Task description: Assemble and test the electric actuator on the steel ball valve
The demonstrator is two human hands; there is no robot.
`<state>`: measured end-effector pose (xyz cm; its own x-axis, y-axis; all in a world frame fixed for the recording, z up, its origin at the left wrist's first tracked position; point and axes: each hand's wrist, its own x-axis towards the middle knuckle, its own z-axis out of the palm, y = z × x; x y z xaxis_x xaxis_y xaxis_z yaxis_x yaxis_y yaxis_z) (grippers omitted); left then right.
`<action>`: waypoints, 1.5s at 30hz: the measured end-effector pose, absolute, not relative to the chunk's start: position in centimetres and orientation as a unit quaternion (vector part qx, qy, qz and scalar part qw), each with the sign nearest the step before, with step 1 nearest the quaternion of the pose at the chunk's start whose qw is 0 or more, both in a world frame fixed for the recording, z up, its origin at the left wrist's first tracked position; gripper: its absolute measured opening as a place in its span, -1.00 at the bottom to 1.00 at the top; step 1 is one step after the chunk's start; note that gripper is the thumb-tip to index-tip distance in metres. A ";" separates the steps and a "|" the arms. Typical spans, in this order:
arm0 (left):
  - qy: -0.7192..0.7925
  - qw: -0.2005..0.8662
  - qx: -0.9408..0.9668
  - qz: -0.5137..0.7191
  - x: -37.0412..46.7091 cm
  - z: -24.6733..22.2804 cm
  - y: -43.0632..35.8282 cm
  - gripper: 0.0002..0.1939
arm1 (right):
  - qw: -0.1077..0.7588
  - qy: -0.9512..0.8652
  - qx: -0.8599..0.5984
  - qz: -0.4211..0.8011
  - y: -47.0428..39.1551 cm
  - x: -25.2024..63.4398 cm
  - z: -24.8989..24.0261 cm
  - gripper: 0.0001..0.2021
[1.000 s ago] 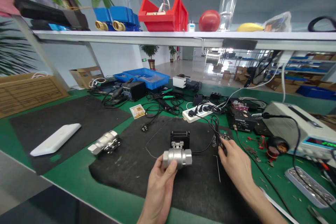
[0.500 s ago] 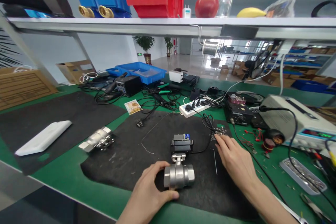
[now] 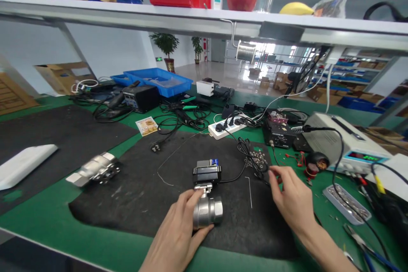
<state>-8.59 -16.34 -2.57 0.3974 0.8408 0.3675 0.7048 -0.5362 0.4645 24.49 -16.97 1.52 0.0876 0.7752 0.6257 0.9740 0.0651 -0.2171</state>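
Note:
My left hand (image 3: pixel 181 225) is wrapped round the steel body of a motorized ball valve (image 3: pixel 208 211), fingers over its left end and thumb low in front. The valve's black actuator box (image 3: pixel 207 174) points away from me, and a black cable (image 3: pixel 245 148) runs from it to the right. Thumb and forefinger of my right hand (image 3: pixel 291 195) are pinched at a loop of that cable; the exact grip is partly hidden. Small nuts (image 3: pixel 256 158) lie scattered beside the cable. Between the valve and my right hand is a hex key (image 3: pixel 250 192).
Another steel valve (image 3: pixel 94 169) lies on the mat's left side. A white power strip (image 3: pixel 227 126) sits behind the cable. Rightward are a bench power supply (image 3: pixel 342 140), a tray of small parts (image 3: pixel 347 204) and pliers (image 3: pixel 360 238). A shelf (image 3: pixel 191 16) spans the bench above.
My right hand has drawn the cable loop toward the right and nearer me. The left hand has shifted its fingers higher over the valve body. The view has turned slightly right.

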 end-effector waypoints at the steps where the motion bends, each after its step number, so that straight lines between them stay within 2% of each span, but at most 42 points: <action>1: 0.462 0.123 0.830 0.288 -8.3 -2.7 -16.5 -0.32 | 0.282 -0.685 -0.656 -0.144 -17.2 23.8 1.4 -0.79; 5: 0.461 0.139 0.820 0.309 -7.4 -2.5 -16.9 -0.46 | 0.080 -0.736 -0.663 -0.111 -16.2 21.0 1.0 -0.67; 10: 0.481 0.167 0.790 0.342 -6.0 -2.0 -16.7 -0.46 | 0.009 -0.712 -0.691 -0.125 -12.6 19.3 0.6 -0.51; 19: 0.466 0.228 0.789 0.329 -6.3 -2.5 -16.2 -0.46 | 0.006 -0.712 -0.696 -0.093 -12.2 21.2 -0.4 -0.60; 29: 0.488 0.273 0.762 0.326 -6.2 -2.6 -16.1 -0.47 | 0.019 -0.743 -0.664 -0.078 -12.9 22.4 -0.7 -0.42; 34: 0.498 0.302 0.749 0.318 -6.2 -2.2 -16.0 -0.47 | -0.005 -0.755 -0.649 -0.094 -12.6 22.6 -1.1 -0.40; 41: 0.494 0.285 0.754 0.326 -6.0 -2.1 -16.1 -0.48 | -0.050 -0.789 -0.602 -0.113 -13.2 23.0 -0.3 -0.35; 45: 0.488 0.271 0.763 0.327 -6.0 -2.4 -16.1 -0.48 | -0.080 -0.804 -0.575 -0.124 -15.2 23.6 0.1 -0.40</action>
<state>-6.05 -16.07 -2.39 0.3095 0.9218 0.2336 0.5681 -0.3762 0.7320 23.63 -15.17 0.14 -0.3249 0.9456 0.0129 0.9058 0.3073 0.2917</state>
